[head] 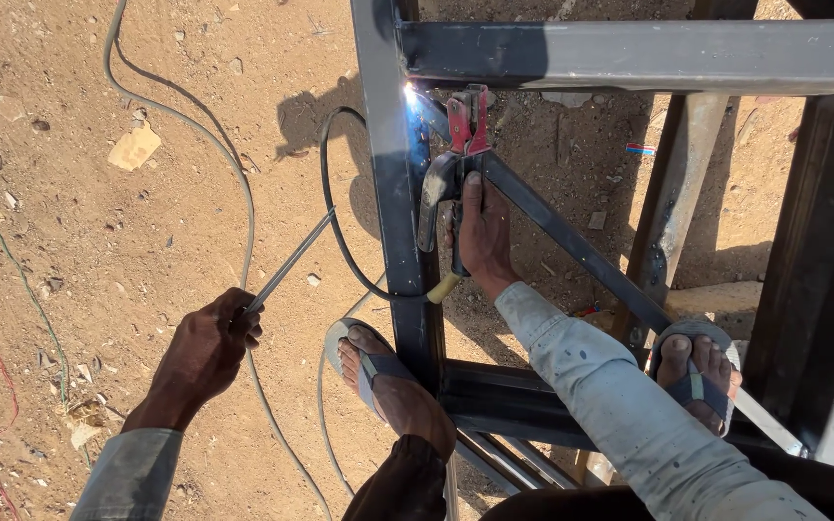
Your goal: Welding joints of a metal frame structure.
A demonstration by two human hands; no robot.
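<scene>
Just right of the frame's centre, the right hand (pixel 480 232) is clenched around the grip of a welding electrode holder (pixel 456 159), whose red clamp points up toward a bright white-blue arc (pixel 409 94) at the top centre. The arc sits where a vertical dark steel tube (pixel 393 193) meets a horizontal steel beam (pixel 649 55) running to the upper right. A black cable (pixel 335 217) loops from the holder's yellow end out to the left and back. In the lower left, the left hand (pixel 203 352) is curled tight around the end of a thin spare welding rod (pixel 290 262), which slants up and to the right over the sandy ground (pixel 98 241). Two sandalled feet show at the bottom: the left foot (pixel 383 381) beside the vertical tube, the right foot (pixel 695 371) among the frame bars.
</scene>
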